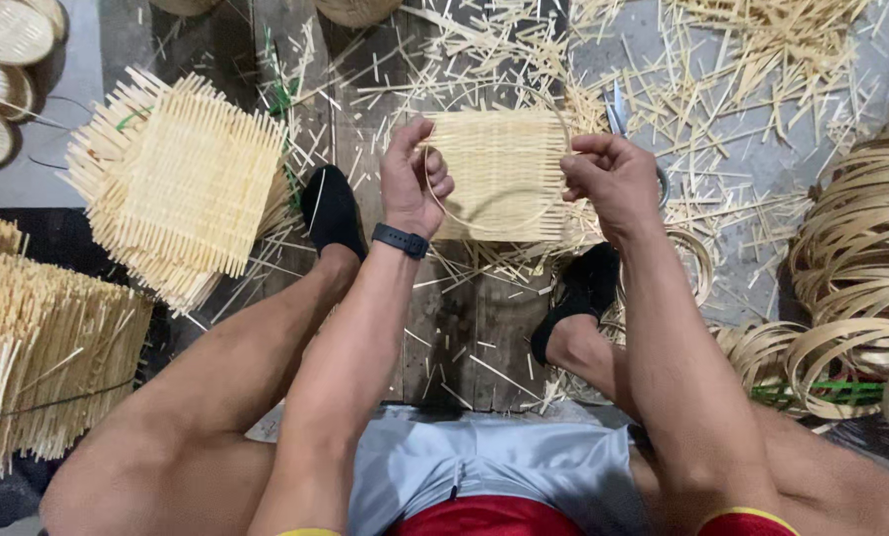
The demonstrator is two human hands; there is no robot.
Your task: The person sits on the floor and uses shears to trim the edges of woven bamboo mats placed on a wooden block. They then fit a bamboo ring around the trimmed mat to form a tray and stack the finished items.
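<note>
Hands are both gripping one woven bamboo mat (499,174) out in front, above the wooden planks (464,328): left hand (411,179) is curling its fingers round the left edge, right hand (611,179) is pinching the right edge shut. One thin bamboo hoop (484,223) is lying across it. Two stacks of mats (181,179) are sitting left, coiled bamboo strips (856,258) right, three finished round lids (2,69) top-left

Stacked woven mats (181,184) crowd the left, bamboo hoops (856,258) the right; boards between seem passable.
</note>
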